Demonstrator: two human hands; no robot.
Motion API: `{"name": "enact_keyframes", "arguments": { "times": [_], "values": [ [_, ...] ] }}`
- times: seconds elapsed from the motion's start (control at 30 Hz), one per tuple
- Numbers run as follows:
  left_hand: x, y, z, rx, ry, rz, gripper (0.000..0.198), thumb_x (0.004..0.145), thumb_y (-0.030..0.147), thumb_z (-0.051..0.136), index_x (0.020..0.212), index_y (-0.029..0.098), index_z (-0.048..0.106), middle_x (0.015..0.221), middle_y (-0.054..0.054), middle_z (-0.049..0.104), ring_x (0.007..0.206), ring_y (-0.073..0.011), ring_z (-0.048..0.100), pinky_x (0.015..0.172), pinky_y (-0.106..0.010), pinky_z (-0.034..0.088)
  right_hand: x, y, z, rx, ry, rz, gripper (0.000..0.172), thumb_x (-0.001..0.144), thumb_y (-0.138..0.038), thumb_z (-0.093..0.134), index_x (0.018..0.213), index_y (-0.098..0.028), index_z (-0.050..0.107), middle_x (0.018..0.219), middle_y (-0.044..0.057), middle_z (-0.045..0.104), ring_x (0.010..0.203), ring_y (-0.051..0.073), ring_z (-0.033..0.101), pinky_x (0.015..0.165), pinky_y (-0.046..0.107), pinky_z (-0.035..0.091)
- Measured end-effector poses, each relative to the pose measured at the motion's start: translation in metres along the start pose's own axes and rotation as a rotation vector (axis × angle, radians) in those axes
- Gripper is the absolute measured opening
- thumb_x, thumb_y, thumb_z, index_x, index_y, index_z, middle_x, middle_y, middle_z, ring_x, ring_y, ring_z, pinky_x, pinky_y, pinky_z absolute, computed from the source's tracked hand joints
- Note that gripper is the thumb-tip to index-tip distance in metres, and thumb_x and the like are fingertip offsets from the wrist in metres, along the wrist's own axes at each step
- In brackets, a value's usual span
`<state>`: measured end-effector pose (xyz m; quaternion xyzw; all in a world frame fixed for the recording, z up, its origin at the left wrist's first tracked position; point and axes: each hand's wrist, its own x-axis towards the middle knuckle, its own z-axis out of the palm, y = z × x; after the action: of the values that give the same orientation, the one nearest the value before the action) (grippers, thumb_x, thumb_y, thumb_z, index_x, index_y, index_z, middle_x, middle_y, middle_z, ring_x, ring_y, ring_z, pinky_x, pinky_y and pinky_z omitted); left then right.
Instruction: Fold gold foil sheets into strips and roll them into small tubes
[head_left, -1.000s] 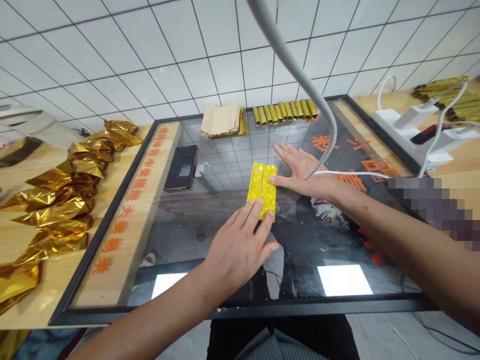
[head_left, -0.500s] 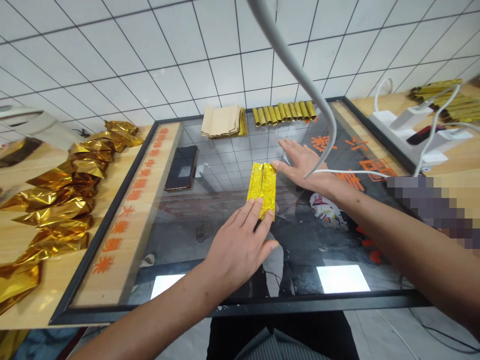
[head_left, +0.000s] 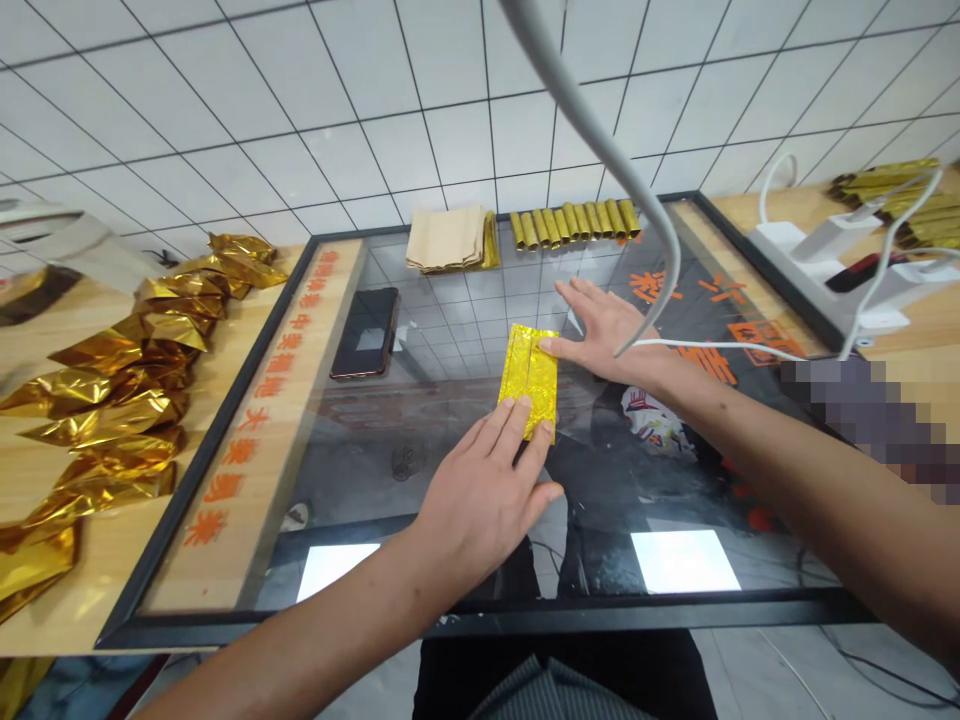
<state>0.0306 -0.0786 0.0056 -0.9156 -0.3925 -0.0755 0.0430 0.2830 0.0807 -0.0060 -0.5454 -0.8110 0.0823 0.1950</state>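
Note:
A folded sheet of gold foil paper [head_left: 531, 368] lies on the dark glass top, two long flaps meeting along a lengthwise seam. My left hand [head_left: 484, 490] rests flat over its near end, fingertips pressing on the foil and thumb held out to the side. At the far end, the thumb of my right hand [head_left: 611, 335] touches the foil near the seam. The other right fingers stretch forward over the glass, holding nothing.
Behind the foil stand a stack of brown paper sheets [head_left: 446, 238] and a row of gold rolls [head_left: 576, 224]. A phone [head_left: 365, 333] lies left. Folded gold foil pieces [head_left: 112, 385] line the left side; a power strip [head_left: 802, 275] sits right. A grey cable [head_left: 600, 130] hangs in front.
My right thumb has moved a little inward across the foil, to the seam. The gap between the two flaps looks narrower. My left hand stays on the near end.

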Motion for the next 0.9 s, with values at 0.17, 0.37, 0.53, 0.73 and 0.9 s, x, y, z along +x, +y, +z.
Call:
{"name": "enact_keyframes", "arguments": {
  "times": [0.17, 0.37, 0.53, 0.73, 0.9],
  "values": [
    [0.0, 0.0, 0.0, -0.002, 0.005, 0.007, 0.062, 0.112, 0.056, 0.054, 0.155, 0.01, 0.06, 0.167, -0.027, 0.053, 0.158, -0.0391, 0.051, 0.125, -0.052, 0.05, 0.008, 0.008, 0.001, -0.014, 0.062, 0.072, 0.085, 0.103, -0.07, 0.055, 0.172, -0.02, 0.046, 0.174, 0.017, 0.046, 0.163, 0.045, 0.039, 0.133, 0.071, 0.032],
    [0.001, -0.001, -0.001, 0.013, 0.0, 0.012, 0.062, 0.116, 0.055, 0.046, 0.154, 0.009, 0.061, 0.167, -0.028, 0.052, 0.158, -0.0396, 0.051, 0.124, -0.053, 0.051, -0.009, -0.003, -0.008, 0.052, -0.032, 0.021, 0.105, 0.097, -0.077, 0.061, 0.18, -0.024, 0.024, 0.184, 0.014, 0.028, 0.17, 0.043, 0.023, 0.136, 0.069, 0.024],
    [0.001, -0.001, -0.001, 0.004, -0.003, 0.017, 0.063, 0.115, 0.055, 0.047, 0.155, 0.007, 0.059, 0.167, -0.029, 0.052, 0.158, -0.0406, 0.051, 0.125, -0.054, 0.05, -0.033, -0.021, -0.012, 0.022, -0.15, -0.09, 0.117, 0.089, -0.083, 0.068, 0.18, -0.024, 0.023, 0.185, 0.017, 0.022, 0.17, 0.044, 0.019, 0.136, 0.07, 0.02],
    [0.0, -0.001, 0.0, -0.001, -0.025, 0.012, 0.061, 0.114, 0.053, 0.051, 0.155, 0.009, 0.059, 0.168, -0.028, 0.05, 0.159, -0.0396, 0.048, 0.126, -0.054, 0.048, -0.016, -0.018, -0.01, -0.004, -0.107, 0.05, 0.106, 0.092, -0.075, 0.068, 0.177, -0.021, 0.034, 0.183, 0.016, 0.03, 0.17, 0.039, 0.025, 0.137, 0.062, 0.024],
    [0.001, 0.0, -0.002, 0.003, -0.016, 0.014, 0.061, 0.113, 0.055, 0.054, 0.153, 0.009, 0.06, 0.168, -0.029, 0.051, 0.158, -0.04, 0.051, 0.126, -0.053, 0.049, 0.001, -0.013, -0.011, -0.027, -0.057, 0.133, 0.1, 0.095, -0.072, 0.066, 0.174, -0.018, 0.04, 0.181, 0.017, 0.034, 0.169, 0.039, 0.029, 0.137, 0.061, 0.025]
  ]
}}
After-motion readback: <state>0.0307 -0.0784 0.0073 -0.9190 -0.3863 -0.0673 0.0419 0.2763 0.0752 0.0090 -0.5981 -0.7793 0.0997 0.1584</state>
